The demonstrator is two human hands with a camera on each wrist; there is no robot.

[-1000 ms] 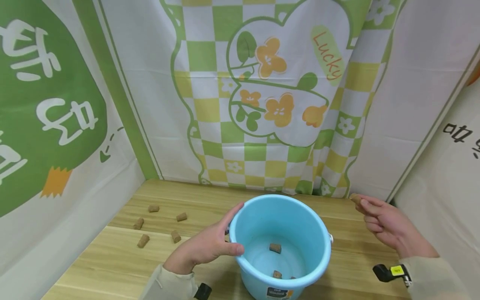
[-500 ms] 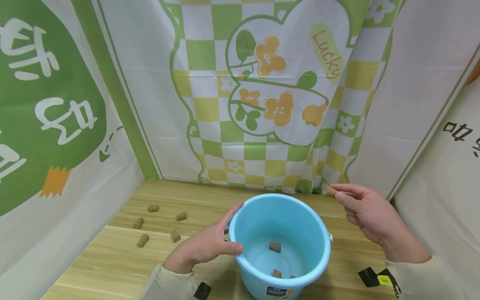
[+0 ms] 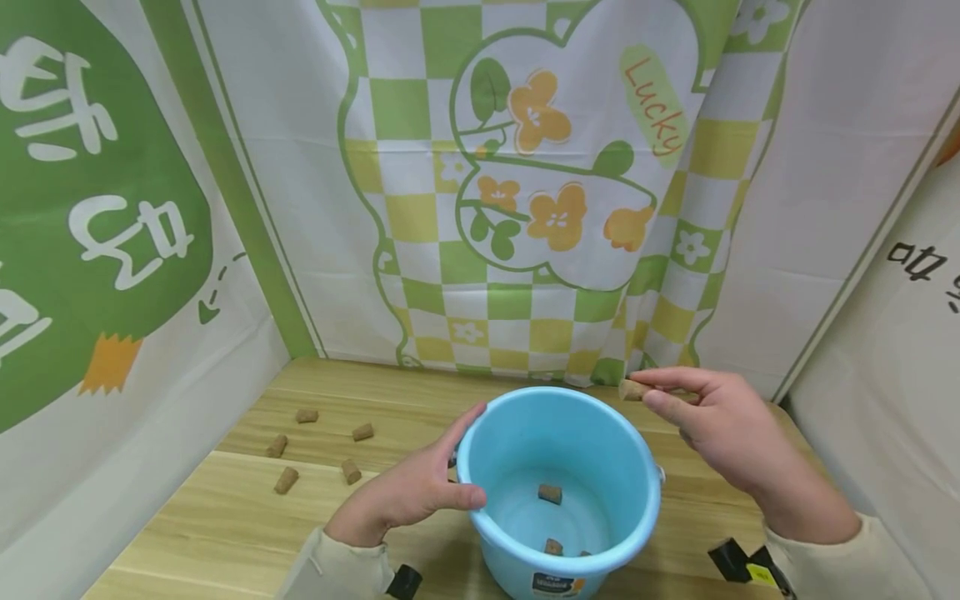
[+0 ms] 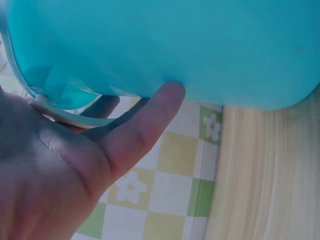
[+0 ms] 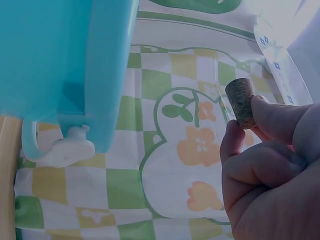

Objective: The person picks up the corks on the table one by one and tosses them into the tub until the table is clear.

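Observation:
A light-blue bucket (image 3: 480, 533) stands on the wooden tabletop, with several corks inside, one cork (image 3: 550, 494) on its floor. My left hand (image 3: 420, 487) rests against the bucket's left side, thumb and forefinger spread along the rim. In the left wrist view, its straight fingers (image 4: 145, 125) press on the outer wall. My right hand (image 3: 723, 425) pinches a cork (image 3: 633, 390) between thumb and fingertips, above the table just beyond the bucket's back-right rim. The right wrist view shows this held cork (image 5: 241, 102) standing out from the fingertips, apart from the bucket.
Several loose corks lie on the table at the left, among them a cork (image 3: 286, 480) nearest the front. A white-and-green checked cloth (image 3: 510, 325) hangs along the back, and printed cloth walls (image 3: 247, 333) close off the sides. The bucket's handle (image 5: 70, 150) hangs at its side.
My right hand has moved left with the pinched cork, from the table's far right toward the bucket's back-right rim. The left hand and bucket have stayed in place.

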